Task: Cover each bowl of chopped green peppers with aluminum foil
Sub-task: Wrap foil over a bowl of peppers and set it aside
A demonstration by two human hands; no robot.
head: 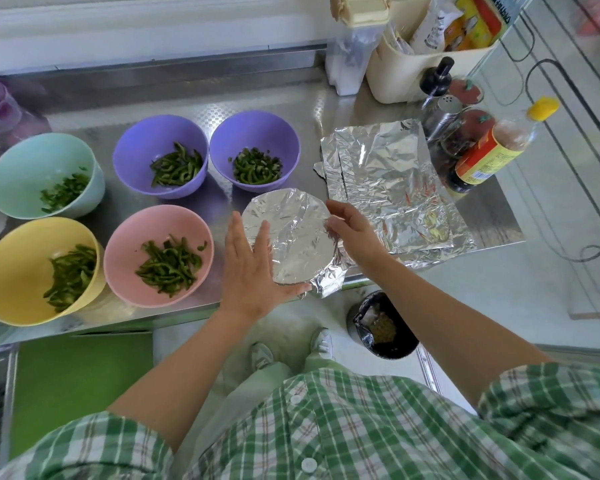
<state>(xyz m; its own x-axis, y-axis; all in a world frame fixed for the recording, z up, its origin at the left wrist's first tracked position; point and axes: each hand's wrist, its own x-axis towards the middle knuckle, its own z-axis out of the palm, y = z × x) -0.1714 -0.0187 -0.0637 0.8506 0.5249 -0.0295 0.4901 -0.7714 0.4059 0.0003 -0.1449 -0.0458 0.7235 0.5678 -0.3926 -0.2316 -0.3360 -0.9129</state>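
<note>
One foil-covered bowl (pixel 291 233): left hand (pixel 253 271) fingers flat, right hand (pixel 352 230) fingers gripping rim; bottle (pixel 489 154) label illegible.

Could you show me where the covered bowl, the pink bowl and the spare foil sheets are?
foil-covered bowl (pixel 293 233), head view, middle of its crinkled foil top.
pink bowl (pixel 160 220), head view, bare part of its far inner wall.
spare foil sheets (pixel 388 181), head view, centre of the top sheet.

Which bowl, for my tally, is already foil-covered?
The round foil-wrapped bowl touched by left hand and right hand; the pink bowl, yellow bowl, mint-green bowl and two purple bowls lie uncovered.
</note>
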